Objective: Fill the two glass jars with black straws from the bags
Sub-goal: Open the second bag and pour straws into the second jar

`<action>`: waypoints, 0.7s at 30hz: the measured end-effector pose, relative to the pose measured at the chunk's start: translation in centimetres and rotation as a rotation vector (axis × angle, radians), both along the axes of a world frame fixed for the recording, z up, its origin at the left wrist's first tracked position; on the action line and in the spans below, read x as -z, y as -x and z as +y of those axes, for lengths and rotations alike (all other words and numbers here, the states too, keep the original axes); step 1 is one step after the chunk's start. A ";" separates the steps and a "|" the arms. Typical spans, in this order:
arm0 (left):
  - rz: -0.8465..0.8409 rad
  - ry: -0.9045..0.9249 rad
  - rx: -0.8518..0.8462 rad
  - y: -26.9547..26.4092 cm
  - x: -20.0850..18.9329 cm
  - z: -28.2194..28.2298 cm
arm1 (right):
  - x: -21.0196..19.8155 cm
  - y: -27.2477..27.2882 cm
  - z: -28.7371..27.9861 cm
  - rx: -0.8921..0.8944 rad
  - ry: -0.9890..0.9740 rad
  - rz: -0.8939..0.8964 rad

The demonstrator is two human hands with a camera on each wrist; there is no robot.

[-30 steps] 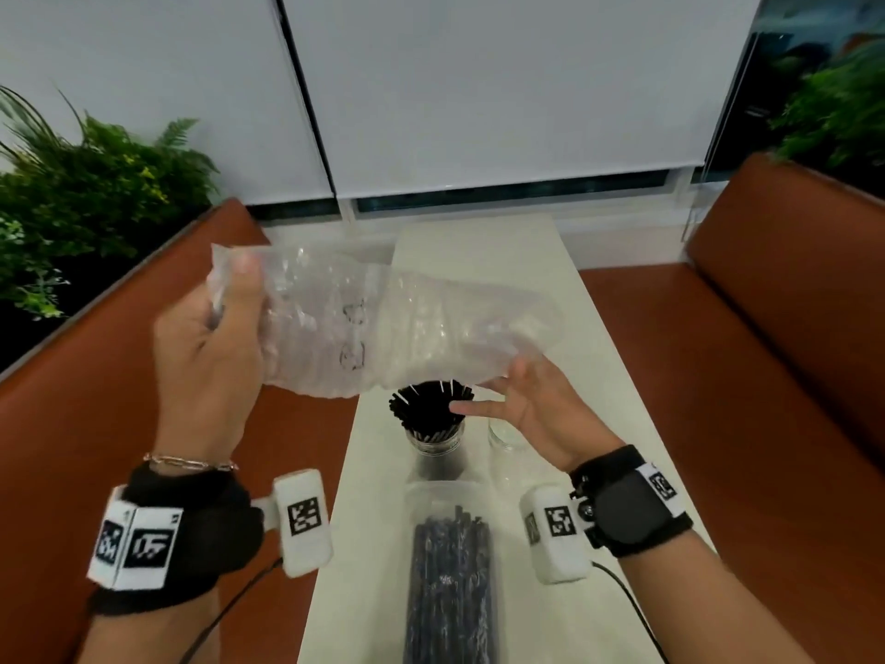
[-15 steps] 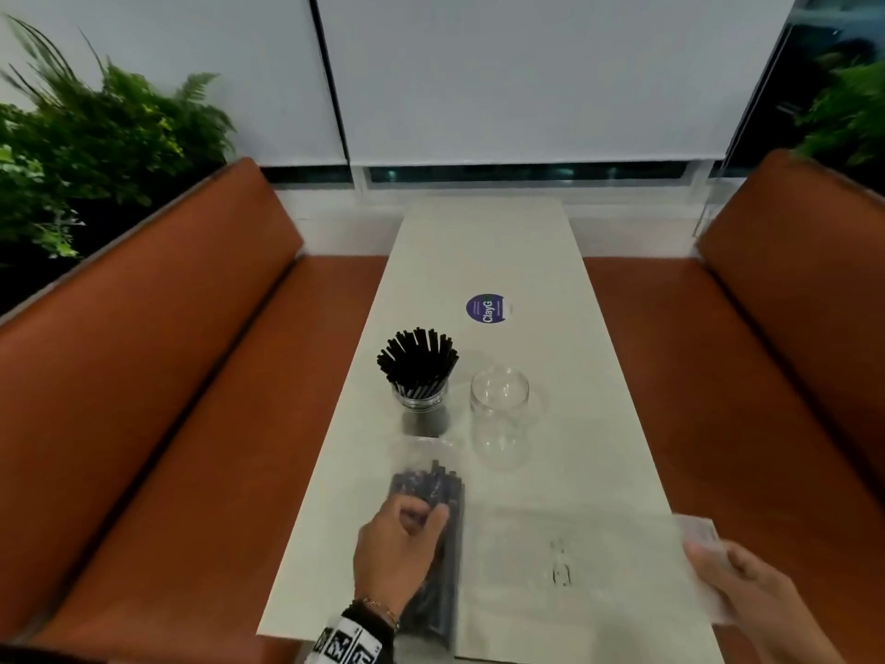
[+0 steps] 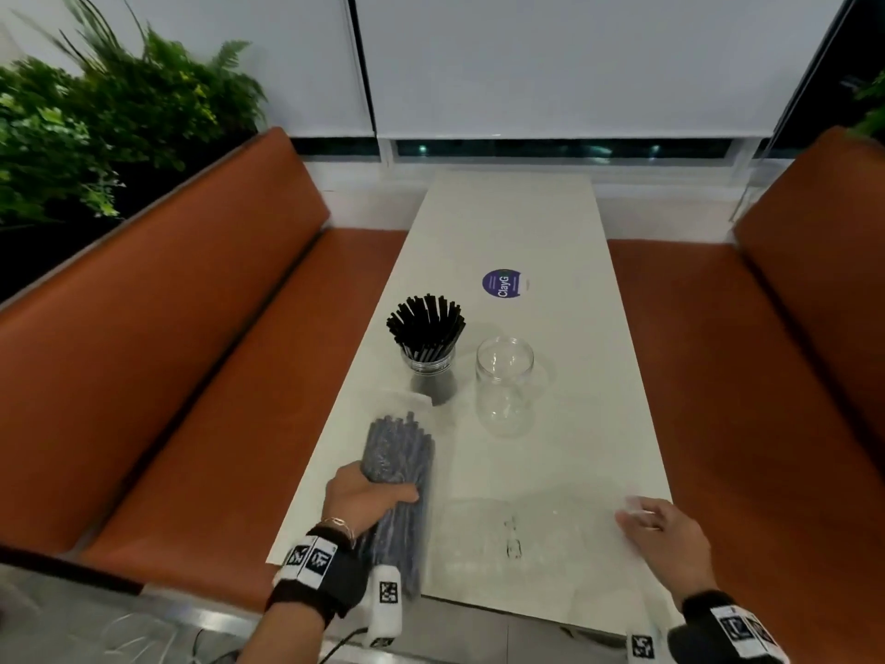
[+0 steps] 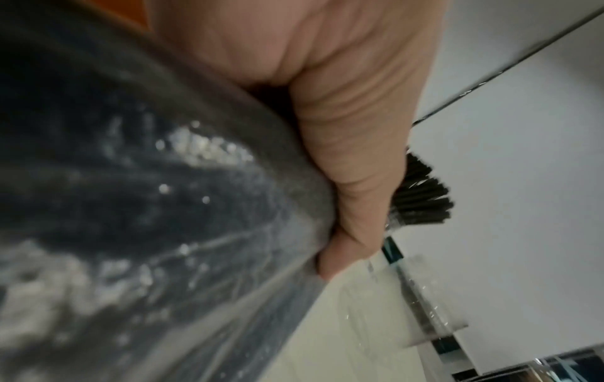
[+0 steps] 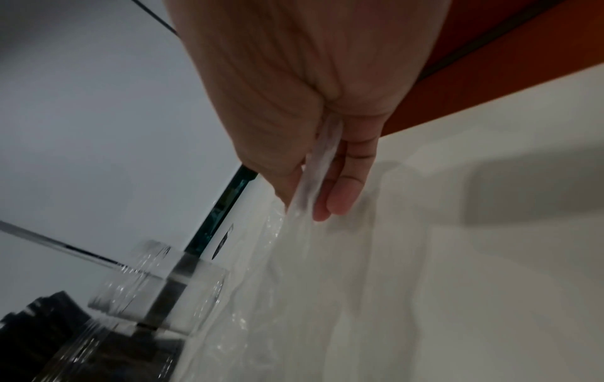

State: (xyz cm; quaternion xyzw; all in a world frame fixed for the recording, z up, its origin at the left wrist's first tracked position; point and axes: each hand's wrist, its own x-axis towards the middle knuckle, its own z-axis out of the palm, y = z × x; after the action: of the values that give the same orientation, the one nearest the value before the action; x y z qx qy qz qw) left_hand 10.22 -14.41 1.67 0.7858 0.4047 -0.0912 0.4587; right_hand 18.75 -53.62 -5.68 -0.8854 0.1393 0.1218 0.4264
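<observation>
Hand and Bag Status

Left hand point(image 3: 365, 496) grips the full bag of black straws point(image 3: 400, 464) near the table's point(image 3: 507, 222) front edge. We see the right hand point(image 5: 322, 134) pinching the empty bag point(image 3: 522, 529), whose outline is faint. One jar point(image 3: 429, 371) holds straws; the other jar point(image 3: 504, 385) beside it is empty.

Filled jar point(image 3: 427, 364) left of empty jar point(image 3: 504, 383), full bag point(image 3: 398, 476) nearer.
</observation>
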 end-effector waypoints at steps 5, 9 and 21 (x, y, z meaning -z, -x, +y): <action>-0.375 -0.061 0.062 4.5 -8.1 0.6 | 0.8 -0.3 1.7 -0.011 -0.008 -0.020; -0.568 0.189 0.044 4.6 -9.8 -2.2 | 0.5 0.2 3.2 -0.072 0.078 0.015; -0.488 0.338 0.001 0.2 3.7 -10.0 | -14.9 0.8 7.7 -0.524 -0.440 -0.280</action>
State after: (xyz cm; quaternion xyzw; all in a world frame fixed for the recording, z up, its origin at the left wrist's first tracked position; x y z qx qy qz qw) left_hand 10.02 -24.42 -2.04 0.6973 0.2613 0.0340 0.6666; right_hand 17.93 -45.91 9.21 -0.7861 -0.1816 0.1317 0.5760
